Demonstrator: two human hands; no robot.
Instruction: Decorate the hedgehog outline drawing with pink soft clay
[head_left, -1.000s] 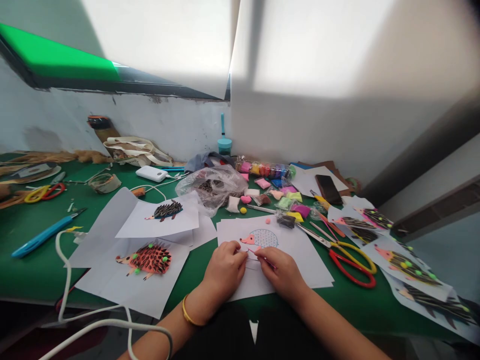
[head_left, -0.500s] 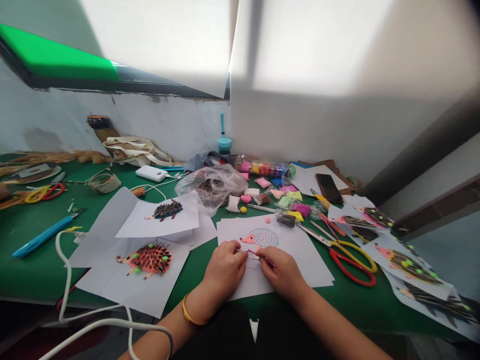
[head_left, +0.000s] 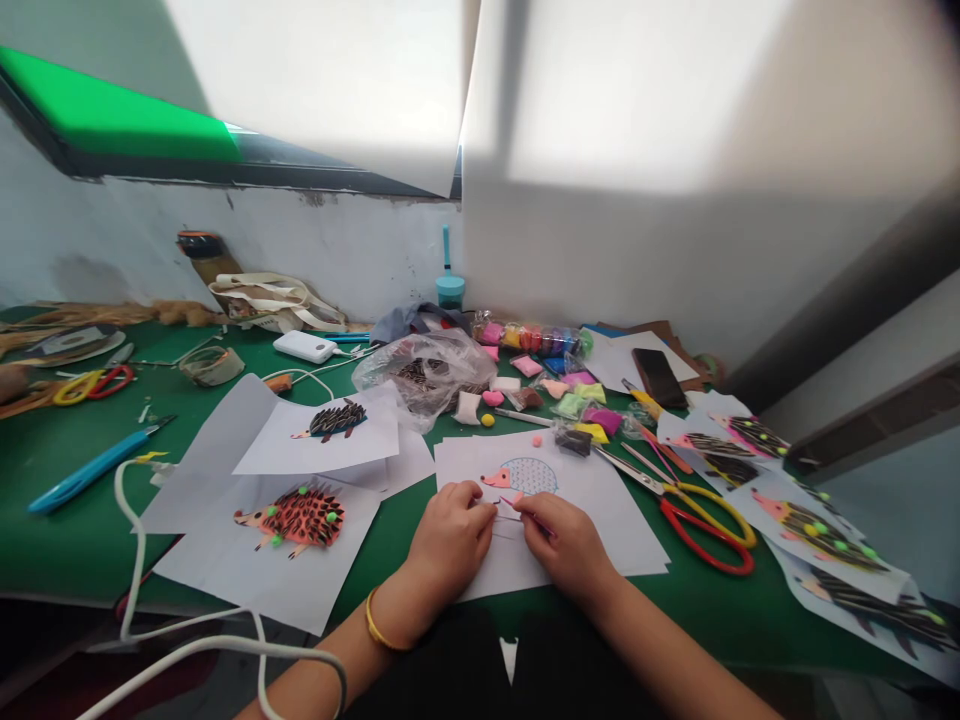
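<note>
In the middle of the head view lies a white paper sheet (head_left: pixel 622 535) with a hedgehog picture (head_left: pixel 529 476); its face is pink and its outlined body carries blue marks. My right hand (head_left: pixel 568 543) is closed around a thin pink stick-like tool (head_left: pixel 508 502), whose tip points toward my left fingertips. My left hand (head_left: pixel 452 537) rests on the sheet's lower left, its fingers drawn together. Something small and dark shows at those fingertips, too small to name. A little pink clay ball (head_left: pixel 537 441) sits on the sheet above the hedgehog.
Right of the sheet lie scissors (head_left: pixel 709 510) and several finished hedgehog pictures (head_left: pixel 825 530). More hedgehog sheets (head_left: pixel 300 580) lie at left, beside a blue craft knife (head_left: pixel 94 472) and a white cable (head_left: pixel 135 560). Behind are clay packets (head_left: pixel 600 418), a plastic bag (head_left: pixel 375 368) and a phone (head_left: pixel 658 377).
The pink tool's tip has shifted slightly between my hands, and a small dark bit now shows by my left fingertips. Both hands stay nearly in place.
</note>
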